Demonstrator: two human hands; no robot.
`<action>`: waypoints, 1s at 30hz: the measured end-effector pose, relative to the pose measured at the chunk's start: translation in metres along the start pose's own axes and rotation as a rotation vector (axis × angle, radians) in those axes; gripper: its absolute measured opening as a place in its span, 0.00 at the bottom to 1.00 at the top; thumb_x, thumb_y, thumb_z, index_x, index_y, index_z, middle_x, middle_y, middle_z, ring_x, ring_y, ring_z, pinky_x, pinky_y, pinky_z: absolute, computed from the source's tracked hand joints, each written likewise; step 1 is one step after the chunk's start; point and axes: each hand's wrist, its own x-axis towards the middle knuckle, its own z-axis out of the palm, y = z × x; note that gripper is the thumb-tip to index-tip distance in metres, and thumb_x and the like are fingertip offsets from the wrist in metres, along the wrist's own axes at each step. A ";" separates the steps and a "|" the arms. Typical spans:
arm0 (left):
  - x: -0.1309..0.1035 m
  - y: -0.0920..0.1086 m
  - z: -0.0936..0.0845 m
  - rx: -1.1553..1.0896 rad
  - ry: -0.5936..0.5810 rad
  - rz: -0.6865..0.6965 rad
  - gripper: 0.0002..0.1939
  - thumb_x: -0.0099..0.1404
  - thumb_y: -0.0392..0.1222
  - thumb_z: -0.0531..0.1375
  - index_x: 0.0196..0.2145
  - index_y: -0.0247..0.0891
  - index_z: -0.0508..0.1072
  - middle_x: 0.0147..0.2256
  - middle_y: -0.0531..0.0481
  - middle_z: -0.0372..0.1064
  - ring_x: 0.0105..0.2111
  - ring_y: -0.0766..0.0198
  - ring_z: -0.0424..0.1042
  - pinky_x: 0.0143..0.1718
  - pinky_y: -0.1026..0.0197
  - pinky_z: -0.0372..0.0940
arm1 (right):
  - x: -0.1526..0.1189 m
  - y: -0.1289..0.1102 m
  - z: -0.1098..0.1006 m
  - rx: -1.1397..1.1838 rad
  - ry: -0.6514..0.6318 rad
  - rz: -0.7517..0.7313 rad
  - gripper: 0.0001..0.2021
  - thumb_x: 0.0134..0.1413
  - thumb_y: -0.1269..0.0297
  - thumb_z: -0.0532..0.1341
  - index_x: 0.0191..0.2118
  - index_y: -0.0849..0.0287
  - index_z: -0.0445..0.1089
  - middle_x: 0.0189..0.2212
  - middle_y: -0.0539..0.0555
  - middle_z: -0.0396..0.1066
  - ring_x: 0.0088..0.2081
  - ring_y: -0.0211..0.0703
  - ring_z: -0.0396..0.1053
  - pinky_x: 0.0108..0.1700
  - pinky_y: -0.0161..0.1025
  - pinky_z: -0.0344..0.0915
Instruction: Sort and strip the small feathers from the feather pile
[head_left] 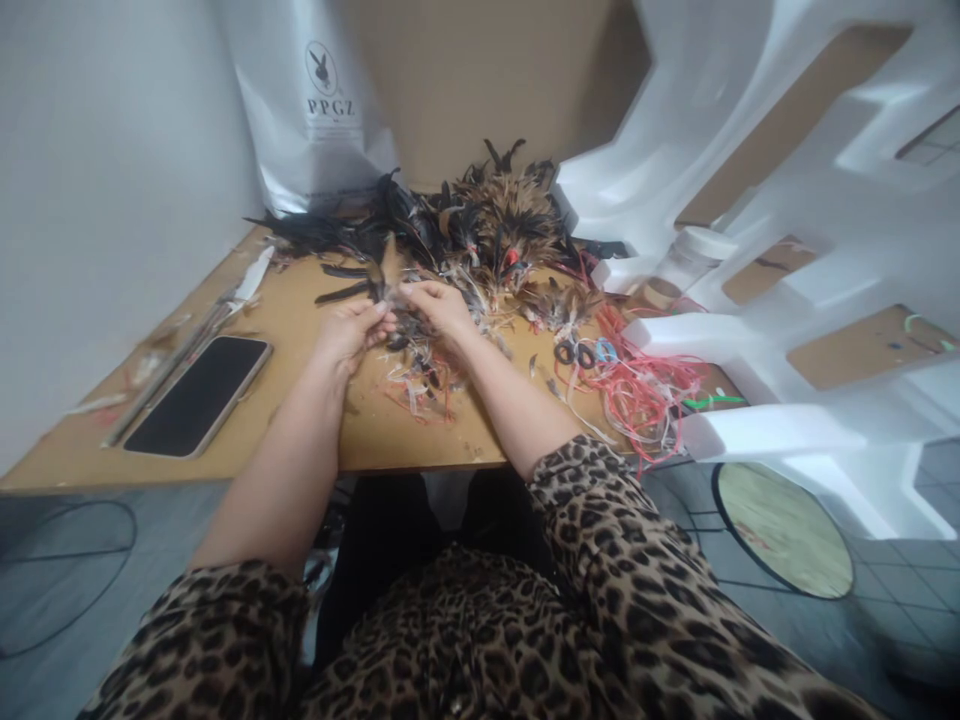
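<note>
My left hand (354, 335) is closed, thumb against fingers, at the base of a small brown and dark feather bunch (391, 265) that points up and away. My right hand (437, 305) pinches at the same base from the other side, its fingertips almost meeting the left ones. Beyond both hands spreads a heap of black and brown feathers (517, 205) with pale quill ends. Under my wrists lie loose feather scraps and red and white ribbon bits (427, 385). The exact spot where the fingers grip is blurred.
A phone (199, 395) lies at left on the wooden table (300, 400), beside a long thin rod (169, 370). Scissors with black handles (574, 352) and tangled pink ribbon (649, 395) are at right, against white foam packing (720, 340). A white bag (315, 120) stands behind.
</note>
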 end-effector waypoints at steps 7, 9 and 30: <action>0.010 0.005 -0.012 -0.215 0.180 0.075 0.04 0.57 0.33 0.58 0.27 0.33 0.72 0.24 0.50 0.72 0.20 0.74 0.69 0.20 0.74 0.62 | 0.013 0.011 -0.018 -0.401 0.036 -0.105 0.08 0.43 0.65 0.60 0.29 0.65 0.73 0.26 0.51 0.72 0.29 0.34 0.65 0.36 0.33 0.60; 0.011 0.005 -0.013 -0.255 0.203 0.067 0.04 0.57 0.32 0.58 0.27 0.33 0.72 0.24 0.50 0.71 0.20 0.74 0.69 0.20 0.74 0.62 | 0.012 0.012 -0.018 -0.533 0.013 -0.139 0.08 0.45 0.65 0.59 0.29 0.64 0.73 0.27 0.50 0.72 0.29 0.35 0.66 0.37 0.33 0.60; 0.010 0.000 -0.012 -0.328 0.180 -0.025 0.03 0.59 0.32 0.58 0.29 0.32 0.72 0.23 0.50 0.70 0.19 0.74 0.68 0.18 0.74 0.61 | -0.001 0.007 -0.019 -1.035 -0.006 -0.052 0.12 0.50 0.62 0.54 0.32 0.56 0.74 0.33 0.53 0.74 0.36 0.42 0.69 0.38 0.35 0.61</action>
